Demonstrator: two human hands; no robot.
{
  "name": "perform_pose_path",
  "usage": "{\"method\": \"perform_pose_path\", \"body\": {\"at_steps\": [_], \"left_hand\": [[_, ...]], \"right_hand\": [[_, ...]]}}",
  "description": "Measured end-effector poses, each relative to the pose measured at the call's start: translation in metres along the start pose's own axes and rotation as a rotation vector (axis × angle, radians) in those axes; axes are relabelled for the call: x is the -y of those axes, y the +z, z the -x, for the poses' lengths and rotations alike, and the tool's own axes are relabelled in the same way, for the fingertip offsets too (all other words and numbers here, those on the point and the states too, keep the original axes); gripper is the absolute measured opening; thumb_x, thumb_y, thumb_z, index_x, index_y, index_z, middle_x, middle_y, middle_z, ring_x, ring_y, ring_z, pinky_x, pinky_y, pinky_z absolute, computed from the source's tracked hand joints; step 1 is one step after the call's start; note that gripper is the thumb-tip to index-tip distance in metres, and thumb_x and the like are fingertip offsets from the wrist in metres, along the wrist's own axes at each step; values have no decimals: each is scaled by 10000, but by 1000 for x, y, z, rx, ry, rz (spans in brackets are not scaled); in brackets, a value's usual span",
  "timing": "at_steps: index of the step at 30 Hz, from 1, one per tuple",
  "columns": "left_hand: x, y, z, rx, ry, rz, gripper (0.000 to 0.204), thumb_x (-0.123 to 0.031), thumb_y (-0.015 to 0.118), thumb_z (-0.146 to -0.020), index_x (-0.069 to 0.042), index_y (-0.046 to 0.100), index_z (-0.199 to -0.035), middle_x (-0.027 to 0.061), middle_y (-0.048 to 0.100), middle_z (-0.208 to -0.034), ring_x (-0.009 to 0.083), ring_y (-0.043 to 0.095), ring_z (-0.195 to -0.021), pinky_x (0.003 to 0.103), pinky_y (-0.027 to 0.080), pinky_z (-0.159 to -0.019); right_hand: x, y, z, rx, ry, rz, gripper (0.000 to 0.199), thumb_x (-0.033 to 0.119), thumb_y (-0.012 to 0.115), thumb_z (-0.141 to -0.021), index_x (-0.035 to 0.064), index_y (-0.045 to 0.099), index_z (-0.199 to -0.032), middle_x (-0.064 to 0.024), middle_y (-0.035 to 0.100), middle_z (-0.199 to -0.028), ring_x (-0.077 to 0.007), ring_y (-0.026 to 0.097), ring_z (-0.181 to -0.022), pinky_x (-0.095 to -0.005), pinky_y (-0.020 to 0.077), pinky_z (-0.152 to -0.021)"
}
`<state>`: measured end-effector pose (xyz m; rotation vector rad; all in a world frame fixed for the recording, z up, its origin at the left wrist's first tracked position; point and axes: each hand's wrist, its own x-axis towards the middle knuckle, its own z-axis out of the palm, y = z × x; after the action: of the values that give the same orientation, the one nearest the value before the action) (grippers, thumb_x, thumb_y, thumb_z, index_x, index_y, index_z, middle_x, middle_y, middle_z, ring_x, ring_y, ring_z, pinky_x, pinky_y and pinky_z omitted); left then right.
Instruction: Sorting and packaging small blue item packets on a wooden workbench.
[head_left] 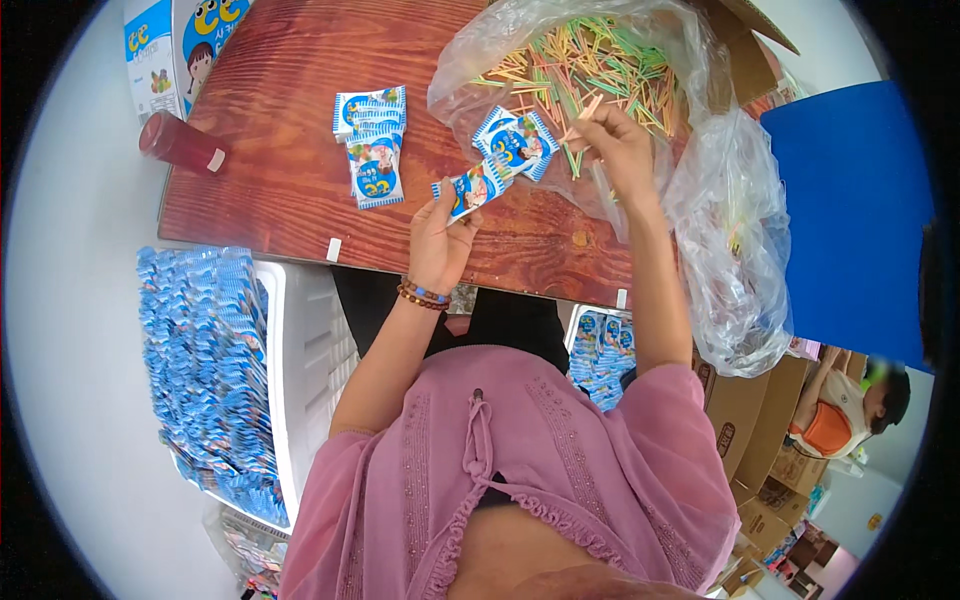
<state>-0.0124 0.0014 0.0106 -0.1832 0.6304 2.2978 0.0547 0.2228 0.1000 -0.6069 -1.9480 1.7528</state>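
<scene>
My left hand (440,240) is closed on a small blue-and-white packet (472,192), which tilts up toward the right over the front part of the wooden table. Just beyond its upper end lie a few similar packets (530,145), overlapping one another. Between the fingertips of my right hand (620,150) is a pinch of thin pale orange sticks (583,118); how many, I cannot make out. Right behind that hand, many short coloured sticks (620,60) in orange, green and yellow are heaped in an open clear plastic bag (460,75).
Stacked packets (376,150) lie left of my hands on the table (270,190). A red translucent cup (185,143) rests near the left edge. A white crate (300,350) full of packets stands lower left; cardboard boxes (750,420) and another person (845,410) are at right.
</scene>
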Motion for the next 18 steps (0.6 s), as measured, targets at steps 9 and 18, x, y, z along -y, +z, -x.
{"method": "perform_pose_path", "body": {"at_steps": [9,18], "left_hand": [[-3,5,3,74,19,2,189,-200,557,-952,-26,628,-934,67,667,-929,128,617,-778,258,499,-646],[-5,7,8,63,-2,-6,221,-232,539,-962,-31,630,-969,54,665,-964,115,620,-850,245,493,-672]], "right_hand": [[19,51,36,144,-95,-203,41,55,643,-853,24,654,-878,-22,626,-738,-62,549,-624,-206,418,-532],[14,64,44,338,-71,-56,108,55,672,-834,14,692,-931,0,640,-835,-42,549,-695,-185,407,-573]]}}
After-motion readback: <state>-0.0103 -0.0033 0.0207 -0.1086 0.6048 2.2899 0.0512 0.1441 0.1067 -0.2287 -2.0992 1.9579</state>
